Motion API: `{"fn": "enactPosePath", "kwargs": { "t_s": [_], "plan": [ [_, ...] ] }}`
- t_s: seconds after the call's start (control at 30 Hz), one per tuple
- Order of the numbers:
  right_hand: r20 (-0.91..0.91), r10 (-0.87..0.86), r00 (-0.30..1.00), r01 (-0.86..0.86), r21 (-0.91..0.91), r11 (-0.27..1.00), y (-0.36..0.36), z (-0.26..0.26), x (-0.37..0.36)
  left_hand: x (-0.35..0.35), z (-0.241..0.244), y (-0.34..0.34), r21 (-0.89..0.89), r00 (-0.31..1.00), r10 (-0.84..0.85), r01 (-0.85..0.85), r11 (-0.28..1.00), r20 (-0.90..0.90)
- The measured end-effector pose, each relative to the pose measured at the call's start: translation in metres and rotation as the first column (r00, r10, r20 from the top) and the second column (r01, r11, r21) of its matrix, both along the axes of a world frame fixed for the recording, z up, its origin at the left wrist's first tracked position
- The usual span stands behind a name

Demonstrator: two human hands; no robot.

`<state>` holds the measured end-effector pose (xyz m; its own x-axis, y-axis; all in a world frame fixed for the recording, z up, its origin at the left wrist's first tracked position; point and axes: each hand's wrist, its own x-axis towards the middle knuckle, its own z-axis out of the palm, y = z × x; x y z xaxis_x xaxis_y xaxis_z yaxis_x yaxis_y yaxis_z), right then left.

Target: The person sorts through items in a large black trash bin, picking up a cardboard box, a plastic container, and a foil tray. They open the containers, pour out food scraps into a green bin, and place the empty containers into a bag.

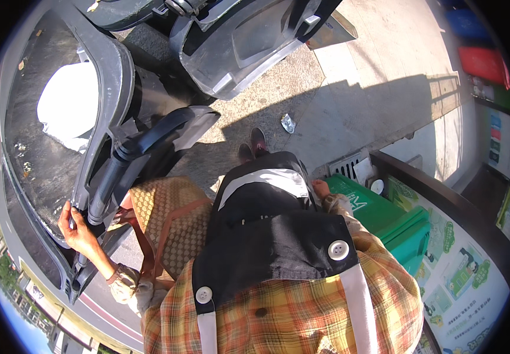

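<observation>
My left hand [78, 230] is at the rim of a large dark plastic waste bin [122, 75], fingers at its near corner beside the hinge; whether they grip the rim is hard to tell. Inside this bin lies a white bag [69, 106]. A dark lid [166, 128] hangs down at its side. A patterned tote bag with brown straps [179, 212] hangs by my left arm. My right hand [321, 188] hangs low beside my black apron [259, 234], close to a green wheeled bin [370, 208]; its fingers are curled, and what they hold, if anything, cannot be made out.
Another dark bin's lid [246, 48] hangs over the pavement ahead. A crumpled silvery wrapper [288, 123] lies on the ground near my shoes [258, 139]. A drain grate [345, 163] and a printed board [463, 274] are at the right, with red [484, 66] and blue bins beyond.
</observation>
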<state>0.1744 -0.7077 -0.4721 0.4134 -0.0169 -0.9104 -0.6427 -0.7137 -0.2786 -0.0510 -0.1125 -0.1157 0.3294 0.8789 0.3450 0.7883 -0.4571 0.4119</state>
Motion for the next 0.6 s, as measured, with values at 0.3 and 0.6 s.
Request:
{"fn": "enactPosePath", "kwargs": {
  "t_s": [0.3,0.6],
  "plan": [
    [0.134,-0.12,0.984,0.101,0.14,0.985,-0.027,0.019,-0.015,-0.009,-0.005,0.005,0.015,0.995,-0.031,0.032,0.999,-0.092],
    [0.137,-0.078,0.987,0.052,0.184,0.982,0.013,0.049,0.043,-0.008,-0.002,0.006,0.008,0.995,-0.041,0.042,0.999,-0.089]
  ]
}}
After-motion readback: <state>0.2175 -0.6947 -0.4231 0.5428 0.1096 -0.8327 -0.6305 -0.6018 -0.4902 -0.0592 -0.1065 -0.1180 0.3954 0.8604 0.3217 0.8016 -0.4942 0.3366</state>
